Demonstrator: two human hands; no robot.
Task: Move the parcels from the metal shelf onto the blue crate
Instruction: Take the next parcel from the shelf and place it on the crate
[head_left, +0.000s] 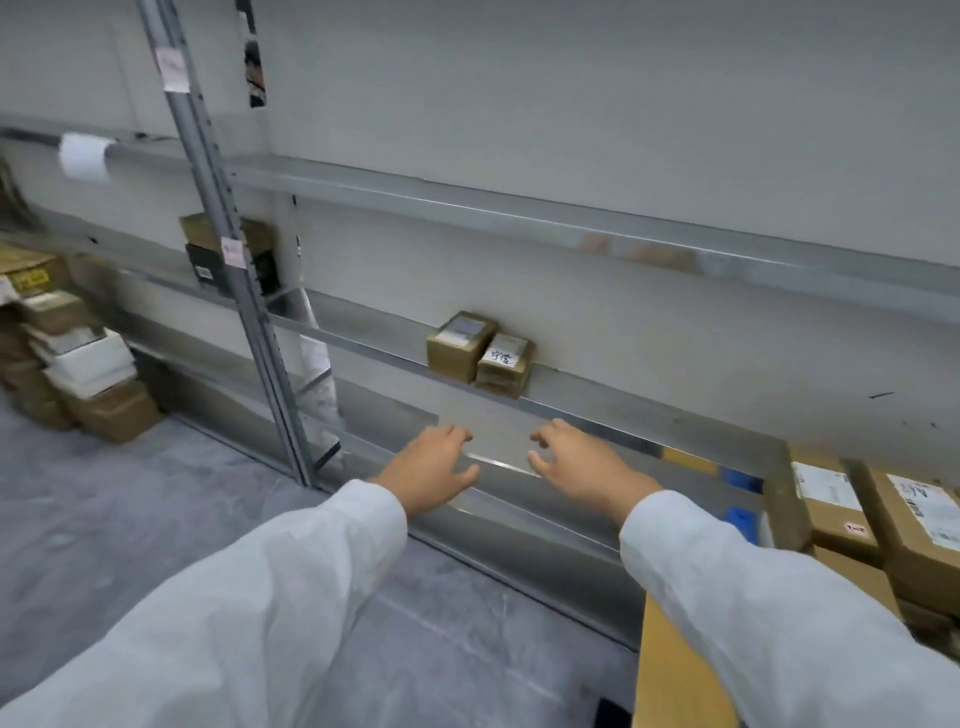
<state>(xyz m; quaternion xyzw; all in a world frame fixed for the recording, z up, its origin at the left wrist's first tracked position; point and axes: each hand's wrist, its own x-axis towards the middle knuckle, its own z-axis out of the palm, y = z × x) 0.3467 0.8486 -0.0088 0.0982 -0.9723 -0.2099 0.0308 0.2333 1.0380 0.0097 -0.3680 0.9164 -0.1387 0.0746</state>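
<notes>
**Both hands empty below the shelf parcels**

The left hand (434, 465) and the right hand (582, 462) reach forward side by side with a gap between them. Their fingers are loosely spread and slightly bent, and they hold nothing. Both are in front of the lower rail, and it cannot be told whether they touch it. White, matte fabric sleeves (291, 587) cover both arms to the wrists.

Above the hands, on the grey metal shelf (649, 421), sit two small boxy cardboard parcels, touching each other. The left parcel (460, 345) bears a greyish label on top. The right parcel (505, 366) has a white label with dark handwriting. The shelf is smooth sheet metal with a faint sheen, carried by a perforated upright post (234, 270).

To the right, bits of the blue crate (740, 517) show behind larger brown boxes (831, 514) with printed white labels. A pile of cartons (78, 364) stands at far left on the mottled grey floor (130, 509).
</notes>
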